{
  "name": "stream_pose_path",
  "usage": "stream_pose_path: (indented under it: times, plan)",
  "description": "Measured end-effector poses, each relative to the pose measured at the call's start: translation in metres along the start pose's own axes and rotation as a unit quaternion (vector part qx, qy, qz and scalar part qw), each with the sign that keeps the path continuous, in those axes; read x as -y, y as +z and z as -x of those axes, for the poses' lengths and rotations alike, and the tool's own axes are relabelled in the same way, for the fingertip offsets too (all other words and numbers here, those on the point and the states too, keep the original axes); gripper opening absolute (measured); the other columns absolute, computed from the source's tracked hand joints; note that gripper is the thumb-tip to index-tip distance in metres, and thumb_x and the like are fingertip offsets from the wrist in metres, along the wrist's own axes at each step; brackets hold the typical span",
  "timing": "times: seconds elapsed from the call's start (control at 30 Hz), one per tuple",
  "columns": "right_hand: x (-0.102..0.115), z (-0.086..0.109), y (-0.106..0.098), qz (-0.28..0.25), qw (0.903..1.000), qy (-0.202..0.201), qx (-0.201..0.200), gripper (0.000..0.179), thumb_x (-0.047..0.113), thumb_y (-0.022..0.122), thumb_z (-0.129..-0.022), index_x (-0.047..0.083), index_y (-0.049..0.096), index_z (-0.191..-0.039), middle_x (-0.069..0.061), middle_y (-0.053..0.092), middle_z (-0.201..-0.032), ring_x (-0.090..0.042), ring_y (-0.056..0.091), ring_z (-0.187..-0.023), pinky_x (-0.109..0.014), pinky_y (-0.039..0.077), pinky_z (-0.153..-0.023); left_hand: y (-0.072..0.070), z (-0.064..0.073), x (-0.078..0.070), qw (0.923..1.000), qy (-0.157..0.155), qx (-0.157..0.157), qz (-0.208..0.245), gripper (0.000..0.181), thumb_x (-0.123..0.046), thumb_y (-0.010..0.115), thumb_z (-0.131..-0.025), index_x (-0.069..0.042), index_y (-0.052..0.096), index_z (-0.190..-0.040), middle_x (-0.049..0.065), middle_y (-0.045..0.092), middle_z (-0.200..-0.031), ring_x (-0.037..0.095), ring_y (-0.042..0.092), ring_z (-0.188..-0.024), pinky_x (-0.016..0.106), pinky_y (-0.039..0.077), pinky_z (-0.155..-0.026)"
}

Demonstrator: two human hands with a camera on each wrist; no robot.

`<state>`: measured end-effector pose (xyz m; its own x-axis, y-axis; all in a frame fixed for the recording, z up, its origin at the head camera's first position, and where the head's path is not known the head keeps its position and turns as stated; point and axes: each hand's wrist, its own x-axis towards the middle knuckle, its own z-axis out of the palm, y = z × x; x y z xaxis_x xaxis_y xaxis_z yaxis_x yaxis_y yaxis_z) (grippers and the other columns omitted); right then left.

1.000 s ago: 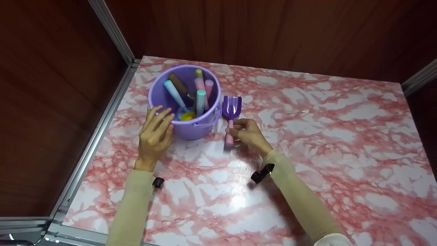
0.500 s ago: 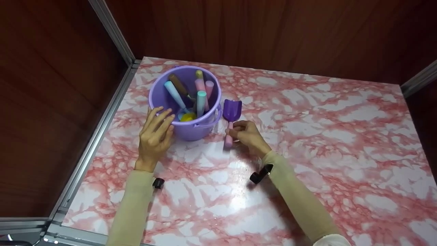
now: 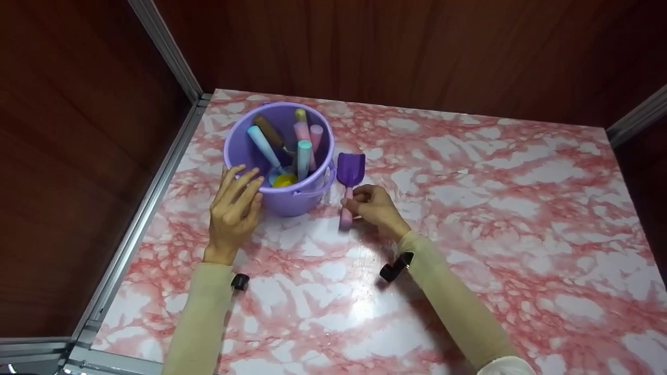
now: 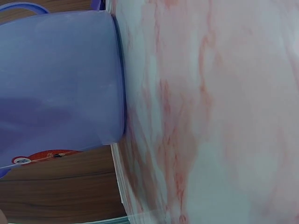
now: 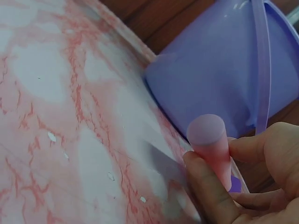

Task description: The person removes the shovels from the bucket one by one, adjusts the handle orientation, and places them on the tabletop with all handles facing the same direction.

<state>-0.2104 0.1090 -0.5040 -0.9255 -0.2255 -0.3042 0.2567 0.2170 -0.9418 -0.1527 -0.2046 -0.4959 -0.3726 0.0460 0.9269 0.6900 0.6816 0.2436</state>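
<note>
A small toy shovel with a purple blade [image 3: 351, 169] and a pink handle [image 5: 217, 154] is pinched by my right hand [image 3: 376, 207] between thumb and fingers, right of the bucket. Its blade points away from me, and a shadow lies beside the handle. My left hand [image 3: 233, 216] rests on the near-left rim of the purple bucket [image 3: 289, 202], fingers extended. Inside the bucket stand several tools with handles: light blue [image 3: 263, 146], brown [image 3: 268, 130], teal [image 3: 304, 159], pink [image 3: 316, 136] and yellow-green [image 3: 300, 114]. A yellow piece [image 3: 284, 180] lies low among them.
The bucket's carrying handle [image 3: 329, 183] hangs down on its right side. A red-and-white marbled tabletop [image 3: 469, 219] lies beneath everything. Dark wood panels [image 3: 391, 52] stand behind and at both sides, with a metal frame [image 3: 125, 219] along the left edge.
In my right hand the shovel has tilted, its blade coming slightly lower and nearer. My left hand stays on the bucket rim. The whole head view has shifted a little.
</note>
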Motion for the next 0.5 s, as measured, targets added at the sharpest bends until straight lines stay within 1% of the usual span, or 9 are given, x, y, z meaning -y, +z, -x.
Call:
stream_pose_path:
  times: [0.13,0.23,0.3,0.4,0.5]
  plan:
    - [0.0022,0.0027,-0.002,0.037,0.9991,-0.018,0.006,0.044,0.011,0.078,-0.095,-0.009,0.06,-0.13,-0.008,0.065,-0.1,-0.014,0.071,-0.075,-0.032,0.07,-0.07,-0.0003,-0.0007,0.0,1.0,-0.002,0.002,0.002,0.029,-0.026,0.065,-0.109,-0.005,0.081,-0.12,0.016,0.078,-0.125,0.042,0.068,-0.125,0.067,0.041,-0.124]
    - [0.0039,0.0049,-0.0039,0.056,0.998,-0.027,0.013,0.047,0.013,0.077,-0.095,-0.009,0.06,-0.133,-0.009,0.064,-0.102,-0.015,0.073,-0.072,-0.035,0.071,-0.068,-0.0001,-0.0012,-0.0002,1.0,-0.006,0.003,0.006,0.028,-0.025,0.065,-0.108,-0.005,0.081,-0.12,0.016,0.078,-0.125,0.041,0.068,-0.126,0.067,0.04,-0.125]
    - [0.0042,0.0057,-0.005,0.067,0.9972,-0.031,0.012,0.048,0.013,0.078,-0.095,-0.009,0.059,-0.133,-0.01,0.065,-0.102,-0.016,0.074,-0.071,-0.035,0.071,-0.067,-0.0002,-0.0013,-0.0003,0.9999,-0.009,0.003,0.008,0.028,-0.025,0.065,-0.108,-0.005,0.081,-0.12,0.016,0.078,-0.125,0.041,0.068,-0.126,0.065,0.04,-0.126]
    - [0.0042,0.0062,-0.0054,0.061,0.9977,-0.027,0.01,0.047,0.011,0.078,-0.095,-0.01,0.058,-0.133,-0.012,0.066,-0.102,-0.017,0.075,-0.073,-0.035,0.071,-0.07,-0.0004,-0.0011,-0.0006,0.9999,-0.008,0.003,0.006,0.028,-0.025,0.065,-0.108,-0.005,0.081,-0.12,0.016,0.078,-0.125,0.041,0.068,-0.127,0.064,0.04,-0.126]
    - [0.0041,0.0061,-0.0053,0.047,0.9987,-0.015,0.009,0.045,0.007,0.077,-0.095,-0.011,0.058,-0.132,-0.012,0.066,-0.103,-0.021,0.076,-0.076,-0.037,0.071,-0.073,-0.0005,-0.0013,-0.0009,1.0,-0.005,0.002,0.003,0.028,-0.025,0.065,-0.108,-0.005,0.08,-0.12,0.016,0.078,-0.125,0.041,0.068,-0.127,0.065,0.04,-0.126]
